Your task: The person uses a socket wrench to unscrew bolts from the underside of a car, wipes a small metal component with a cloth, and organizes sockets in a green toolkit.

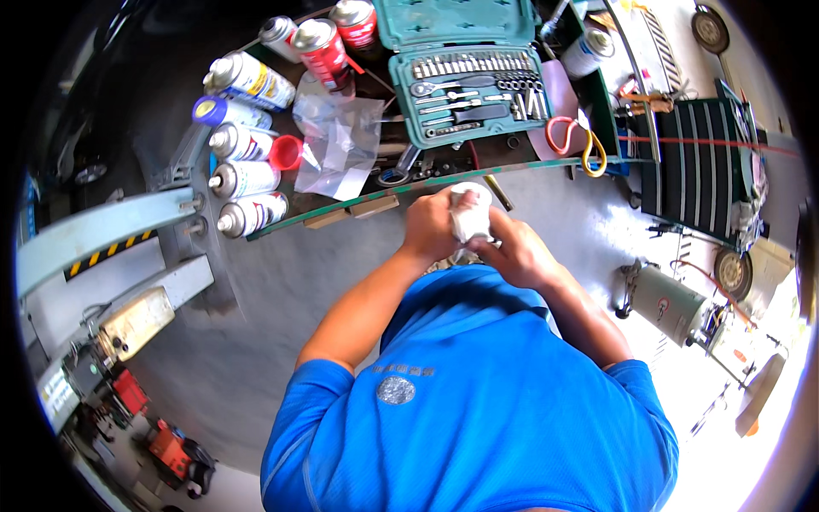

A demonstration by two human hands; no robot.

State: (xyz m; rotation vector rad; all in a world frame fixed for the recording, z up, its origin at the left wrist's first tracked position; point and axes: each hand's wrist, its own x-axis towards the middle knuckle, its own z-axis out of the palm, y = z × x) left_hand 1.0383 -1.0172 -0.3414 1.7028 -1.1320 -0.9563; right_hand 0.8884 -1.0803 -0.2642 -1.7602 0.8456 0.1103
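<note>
In front of my body, close to the near edge of the workbench, my left hand (432, 225) and my right hand (519, 253) come together round a white, crumpled cloth (471, 215). The left fingers curl over its side and top. From the other side, the right thumb and fingers close on its lower part. Whether something is wrapped inside cannot be seen. Just beyond my hands, a green socket set case (408, 102) lies open on the bench, with sockets, a ratchet and drivers in its slots.
Several spray cans (247, 142) line the bench's left end, near a red cap (286, 153) and a see-through plastic bag (343, 141). Orange-handled scissors (594, 155) overhang the right edge. A tool cabinet (695, 166) and an air compressor (665, 300) stand right; a lift arm (111, 226) reaches in left.
</note>
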